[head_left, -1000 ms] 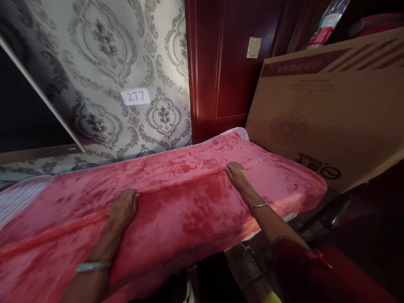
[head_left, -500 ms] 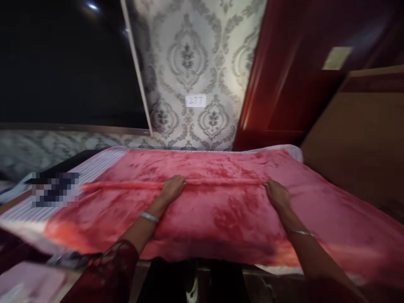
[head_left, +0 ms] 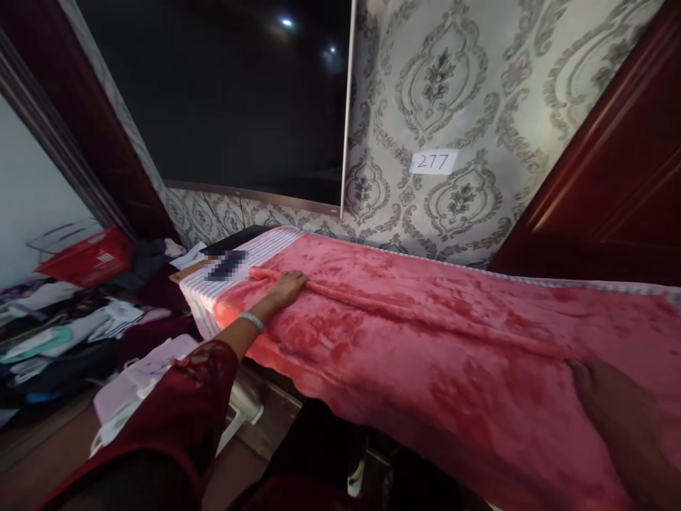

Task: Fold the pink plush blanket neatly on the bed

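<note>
A fuzzy red blanket [head_left: 436, 333] lies spread over a long table, with a raised fold running along its length. My left hand [head_left: 286, 286] rests flat on that fold near the blanket's left end, fingers stretched out, a silver bangle on the wrist. My right hand [head_left: 604, 387] lies flat on the blanket at the lower right, fingers extended toward the fold. Under the blanket a striped white cloth [head_left: 250, 259] shows at the left end.
A patterned wall carries a paper label reading 277 [head_left: 433, 162]. A large dark screen [head_left: 228, 99] hangs at the back left. A dark red door [head_left: 611, 191] stands at the right. Piled clothes and a red basket [head_left: 90, 259] fill the left side.
My view has swung to the left. My left hand has slid left along the fold toward the blanket's end, and my hands are now far apart.
</note>
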`<state>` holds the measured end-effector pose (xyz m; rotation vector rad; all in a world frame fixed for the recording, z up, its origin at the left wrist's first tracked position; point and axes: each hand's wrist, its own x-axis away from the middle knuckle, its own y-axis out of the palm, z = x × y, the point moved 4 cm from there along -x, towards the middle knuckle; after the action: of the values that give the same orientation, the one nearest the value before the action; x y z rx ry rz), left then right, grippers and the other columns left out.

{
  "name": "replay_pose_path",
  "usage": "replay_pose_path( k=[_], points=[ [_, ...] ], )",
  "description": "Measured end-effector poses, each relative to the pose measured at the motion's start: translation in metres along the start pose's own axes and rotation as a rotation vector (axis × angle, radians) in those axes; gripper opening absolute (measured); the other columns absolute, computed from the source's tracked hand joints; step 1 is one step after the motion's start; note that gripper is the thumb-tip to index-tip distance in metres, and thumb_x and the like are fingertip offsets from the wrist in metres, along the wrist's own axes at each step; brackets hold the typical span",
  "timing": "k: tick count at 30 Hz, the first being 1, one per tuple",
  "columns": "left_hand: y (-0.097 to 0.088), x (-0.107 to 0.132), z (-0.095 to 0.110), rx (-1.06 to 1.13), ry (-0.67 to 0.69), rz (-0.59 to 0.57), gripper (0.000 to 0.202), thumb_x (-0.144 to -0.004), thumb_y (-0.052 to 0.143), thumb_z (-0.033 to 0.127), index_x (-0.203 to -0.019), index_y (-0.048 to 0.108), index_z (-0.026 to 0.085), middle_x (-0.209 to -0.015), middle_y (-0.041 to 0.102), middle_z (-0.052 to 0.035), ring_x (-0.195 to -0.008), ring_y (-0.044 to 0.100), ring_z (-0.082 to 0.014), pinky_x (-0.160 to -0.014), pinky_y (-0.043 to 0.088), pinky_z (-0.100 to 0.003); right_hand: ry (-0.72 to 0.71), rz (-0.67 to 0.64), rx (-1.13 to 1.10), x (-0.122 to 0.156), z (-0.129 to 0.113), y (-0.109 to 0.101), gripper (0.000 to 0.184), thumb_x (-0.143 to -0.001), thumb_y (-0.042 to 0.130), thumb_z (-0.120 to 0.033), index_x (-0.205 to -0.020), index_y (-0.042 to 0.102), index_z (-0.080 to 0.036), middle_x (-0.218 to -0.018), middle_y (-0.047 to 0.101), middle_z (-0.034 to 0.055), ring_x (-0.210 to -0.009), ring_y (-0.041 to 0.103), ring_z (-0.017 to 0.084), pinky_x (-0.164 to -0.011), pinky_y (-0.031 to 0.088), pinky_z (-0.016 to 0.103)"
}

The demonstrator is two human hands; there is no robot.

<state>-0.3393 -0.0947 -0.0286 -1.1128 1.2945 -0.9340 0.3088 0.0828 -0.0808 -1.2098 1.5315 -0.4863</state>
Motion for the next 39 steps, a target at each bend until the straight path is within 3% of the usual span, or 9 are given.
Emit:
replay_pose_path(
  k=[5,10,17,27,33,39],
  points=[
    [-0.014,0.012,-0.053,-0.066,-0.169,-0.020,0.034,-0.092,0.042,0.010,-0.115,0.067,0.012,-0.124,0.068,-0.0201,-0.120,0.061,-0.0311,-0.105,0.041,-0.047,-0.026,-0.050,0.031,0.001,-0.011,-0.003,0.031,-0.085,0.035,-0.055,-0.065,0.038,-0.031,-0.068,0.053,0.0123,-0.070,0.059,0.038,-0.065,0.041,0.050],
    [-0.028,0.014,-0.073,-0.101,-0.247,-0.023,0.033,-0.090,0.042,0.011,-0.110,0.068,0.009,-0.113,0.071,-0.0235,-0.113,0.066,-0.0339,-0.098,0.043,-0.046,-0.053,0.003,0.021,0.005,-0.017,-0.011,0.020,-0.080,0.041,-0.048,-0.070,0.040,-0.030,-0.074,0.061,0.0133,-0.077,0.061,0.033,-0.072,0.047,0.046],
    [-0.051,0.028,-0.073,-0.142,-0.328,0.075,0.043,-0.094,0.035,0.011,-0.124,0.064,0.002,-0.114,0.072,-0.0250,-0.111,0.067,-0.0347,-0.095,0.044,-0.043,-0.047,0.075,-0.037,0.027,-0.016,-0.030,0.020,-0.082,0.043,-0.042,-0.067,0.043,-0.029,-0.070,0.061,0.0129,-0.075,0.060,0.031,-0.072,0.049,0.043],
    [-0.091,0.062,-0.071,-0.175,-0.364,0.158,0.035,-0.095,0.037,0.016,-0.114,0.066,0.010,-0.113,0.072,-0.0210,-0.111,0.065,-0.0323,-0.091,0.044,-0.039,0.015,0.147,-0.108,0.060,-0.023,-0.068,0.019,-0.079,0.044,-0.047,-0.074,0.051,-0.029,-0.081,0.070,0.0175,-0.083,0.066,0.038,-0.080,0.052,0.052],
    [-0.116,0.089,-0.073,-0.137,-0.404,0.303,0.035,-0.093,0.039,0.020,-0.115,0.064,0.009,-0.116,0.071,-0.0206,-0.110,0.065,-0.0302,-0.095,0.045,-0.037,0.082,0.200,-0.079,0.084,-0.023,-0.104,0.019,-0.078,0.044,-0.047,-0.074,0.051,-0.031,-0.082,0.070,0.0171,-0.084,0.067,0.040,-0.075,0.051,0.052],
    [-0.151,0.121,-0.078,-0.117,-0.471,0.456,0.038,-0.094,0.037,0.027,-0.118,0.064,0.015,-0.119,0.071,-0.0141,-0.108,0.065,-0.0277,-0.088,0.048,-0.034,0.236,0.377,0.017,0.105,-0.026,-0.152,0.024,-0.076,0.042,-0.050,-0.072,0.052,-0.029,-0.074,0.064,0.0170,-0.077,0.065,0.039,-0.062,0.046,0.047]
  ],
)
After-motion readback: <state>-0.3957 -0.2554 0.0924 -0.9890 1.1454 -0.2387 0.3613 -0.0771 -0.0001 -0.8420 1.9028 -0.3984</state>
